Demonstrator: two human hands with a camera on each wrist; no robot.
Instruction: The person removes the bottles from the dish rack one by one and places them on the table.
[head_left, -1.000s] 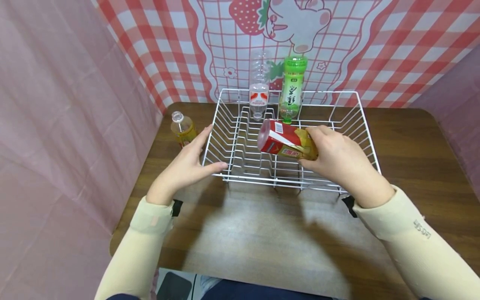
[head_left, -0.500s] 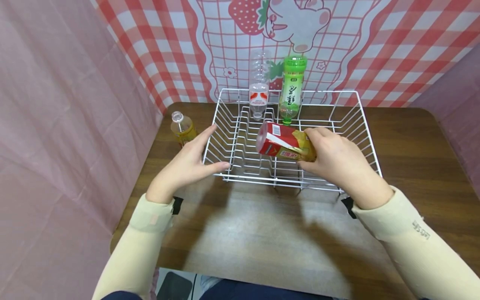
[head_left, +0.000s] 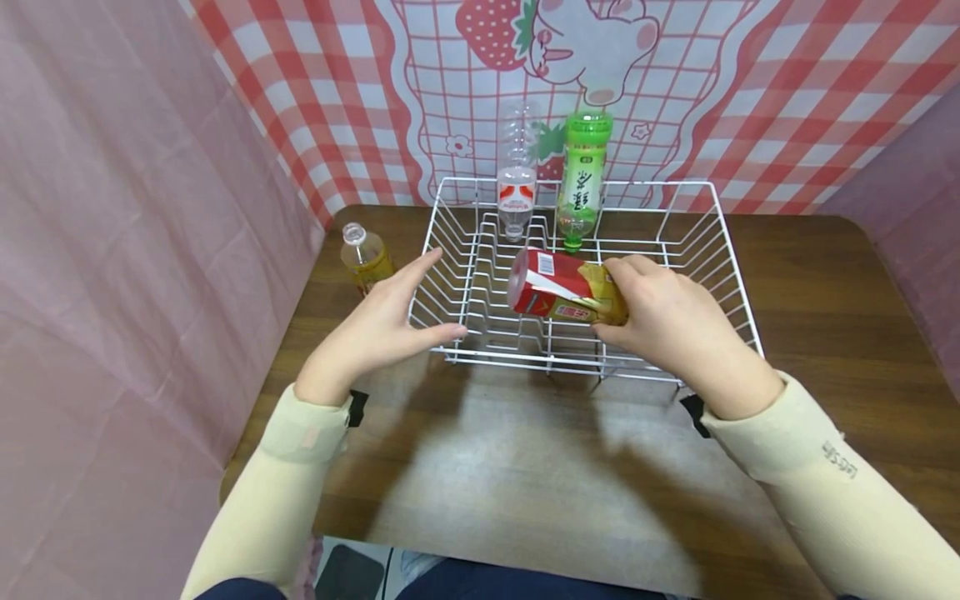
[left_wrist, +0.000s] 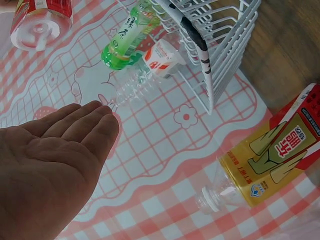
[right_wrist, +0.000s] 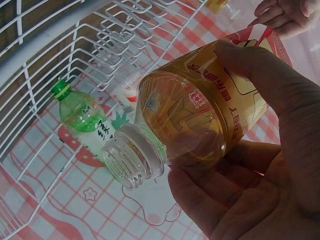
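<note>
My right hand (head_left: 667,321) grips a red and gold plastic bottle (head_left: 566,287) near its neck, lying sideways above the white wire dish rack (head_left: 551,360). Its base points left; in the right wrist view the open, uncapped neck (right_wrist: 132,155) shows. My left hand (head_left: 375,333) is held open with nothing in it, fingers spread by the rack's left front corner. Inside the rack, at the back, a clear bottle (head_left: 517,192) and a green tea bottle (head_left: 585,175) stand upside down. Another red and gold bottle (head_left: 367,258) stands upright and uncapped on the table, just left of the rack.
The wooden table (head_left: 825,333) carries the rack and extends to both sides of it. Behind it hangs a red and white checked cloth (head_left: 337,100). A pink curtain (head_left: 142,250) borders the left side, with another curtain on the right.
The held bottle has shifted slightly to the left and down, towards the person. My left hand has moved a little to the right. The standing bottles have not moved.
</note>
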